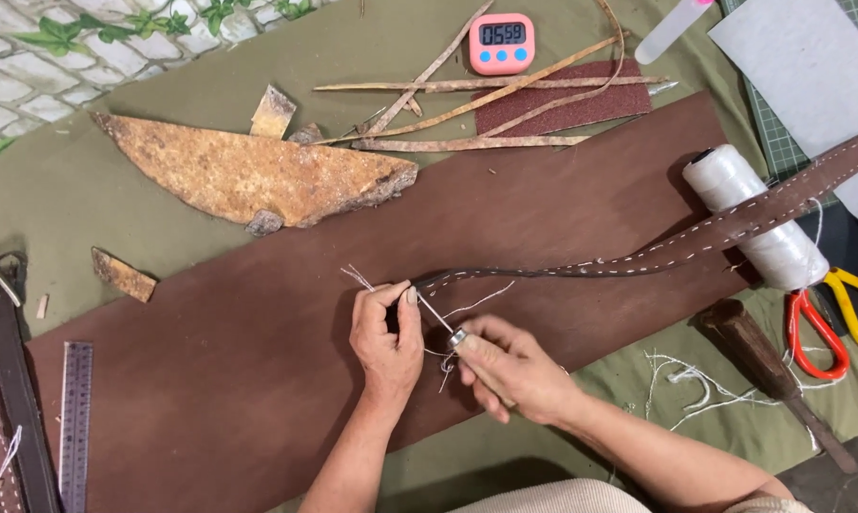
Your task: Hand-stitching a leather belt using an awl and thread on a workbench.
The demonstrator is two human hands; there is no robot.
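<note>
Two hands at work over the brown leather sheet (258,380), which lies on the green cloth (87,199). Our left hand (387,334) pinches the narrow end of the stitched leather strap (581,269) between thumb and forefinger, closed on it, with loose white thread (358,277) fanning out just beyond the fingertips. Our right hand (514,366) is closed around a slim metal-tipped tool (445,323), probably an awl or needle; its point runs up to the strap end, touching or nearly so, we cannot tell which.

Strap position: it runs from the left-hand pinch rightward and upward across the sheet, over the spool of white thread (761,218), and off the right edge. White stitching is visible on its wide part; the narrow end looks dark, and we cannot make out stitches there.

Judgement on doing this step well: keep the pinch close to the tool point so the strap end does not twist, keep the tool in line with the stitch row, and hold the loose thread clear of the tip so it is not split or snagged.

Nearby, untouched: scissors with red and yellow handles (828,318), a wooden-handled tool (761,356), a steel ruler (75,418), a pink timer (502,43), a rough tan leather offcut (248,176), thread scraps (695,385).
</note>
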